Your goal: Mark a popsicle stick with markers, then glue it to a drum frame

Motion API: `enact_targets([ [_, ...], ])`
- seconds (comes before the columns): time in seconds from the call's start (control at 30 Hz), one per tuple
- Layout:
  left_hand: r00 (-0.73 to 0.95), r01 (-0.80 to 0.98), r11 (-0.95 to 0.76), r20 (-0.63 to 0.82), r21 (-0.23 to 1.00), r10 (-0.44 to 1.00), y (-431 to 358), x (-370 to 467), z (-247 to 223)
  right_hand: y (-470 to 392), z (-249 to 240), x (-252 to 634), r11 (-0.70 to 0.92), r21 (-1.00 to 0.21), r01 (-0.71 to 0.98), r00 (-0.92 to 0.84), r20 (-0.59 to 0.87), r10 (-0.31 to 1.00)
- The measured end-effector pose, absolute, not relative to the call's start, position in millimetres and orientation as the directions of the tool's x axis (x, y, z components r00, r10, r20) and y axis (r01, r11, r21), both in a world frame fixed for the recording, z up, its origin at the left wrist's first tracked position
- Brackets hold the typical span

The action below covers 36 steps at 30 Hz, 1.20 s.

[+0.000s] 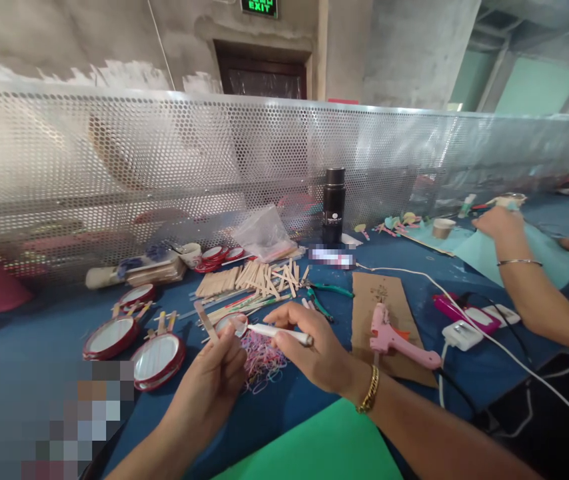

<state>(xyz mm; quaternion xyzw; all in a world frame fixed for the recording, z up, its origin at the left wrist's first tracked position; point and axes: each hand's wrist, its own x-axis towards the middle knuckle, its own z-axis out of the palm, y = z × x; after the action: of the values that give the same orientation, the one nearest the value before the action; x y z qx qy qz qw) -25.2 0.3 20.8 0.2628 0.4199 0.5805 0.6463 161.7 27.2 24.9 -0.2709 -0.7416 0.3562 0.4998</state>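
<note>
My left hand (222,365) is closed around a flat wooden craft stick (205,320), which juts up and left from the fingers. My right hand (317,343) grips a white marker pen (279,332), its tip pointing left toward the left fingertips. Whether the tip touches anything there I cannot tell. Beneath and between the hands lies a heap of colourful small rubber bands (264,360). A red-rimmed round disc (232,323) sits partly hidden behind the left fingers. Nearer me is a green sheet (314,450).
Loose craft sticks (264,277) and teal-handled pliers (322,300) lie beyond my hands. Red-rimmed discs (157,360) are stacked at left. A pink glue gun (387,337) rests on cardboard (372,293), near a white cable (444,293). Behind stands a black bottle (333,210); another person's hand (502,227) works at right.
</note>
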Motion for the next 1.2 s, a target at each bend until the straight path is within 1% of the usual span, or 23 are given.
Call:
enact_targets([
  [0.1, -0.040, -0.550, 0.174, -0.234, 0.817, 0.971, 0, -24, 23, 28, 24, 160, 0.553, -0.833, 0.031, -0.367, 0.505, 0.781],
  [0.17, -0.051, -0.560, 0.166, -0.234, 0.811, 0.971, -1, -22, 23, 29, 23, 160, 0.544, -0.839, 0.016, -0.380, 0.498, 0.779],
  [0.27, -0.045, -0.555, 0.199, -0.268, 0.807, 0.962, -1, -21, 22, 29, 22, 159, 0.555, -0.831, 0.013, -0.390, 0.507, 0.768],
  [0.4, -0.036, -0.559, 0.220, -0.288, 0.800, 0.957, 1, -23, 20, 30, 20, 158, 0.614, -0.788, 0.040, -0.396, 0.552, 0.734],
  [0.6, -0.015, -0.596, 0.225, -0.291, 0.770, 0.957, 0, -23, 21, 33, 15, 156, 0.740, -0.654, 0.160, -0.384, 0.649, 0.657],
  [0.67, -0.030, -0.576, 0.216, -0.284, 0.788, 0.958, -1, -22, 23, 34, 13, 154, 0.729, -0.656, 0.194, -0.377, 0.636, 0.673],
  [0.73, -0.086, -0.537, 0.163, -0.246, 0.828, 0.966, -2, -20, 24, 33, 12, 153, 0.690, -0.696, 0.198, -0.385, 0.592, 0.708],
  [0.83, -0.153, -0.487, 0.091, -0.187, 0.869, 0.970, -3, -19, 26, 33, 11, 152, 0.618, -0.771, 0.155, -0.420, 0.515, 0.747],
  [0.97, -0.170, -0.455, 0.045, -0.137, 0.889, 0.976, -3, -19, 28, 33, 6, 149, 0.543, -0.837, 0.064, -0.419, 0.471, 0.776],
  [1.2, -0.265, -0.384, -0.027, -0.083, 0.923, 0.961, -3, -18, 31, 30, -6, 138, 0.378, -0.902, -0.207, -0.424, 0.431, 0.797],
])
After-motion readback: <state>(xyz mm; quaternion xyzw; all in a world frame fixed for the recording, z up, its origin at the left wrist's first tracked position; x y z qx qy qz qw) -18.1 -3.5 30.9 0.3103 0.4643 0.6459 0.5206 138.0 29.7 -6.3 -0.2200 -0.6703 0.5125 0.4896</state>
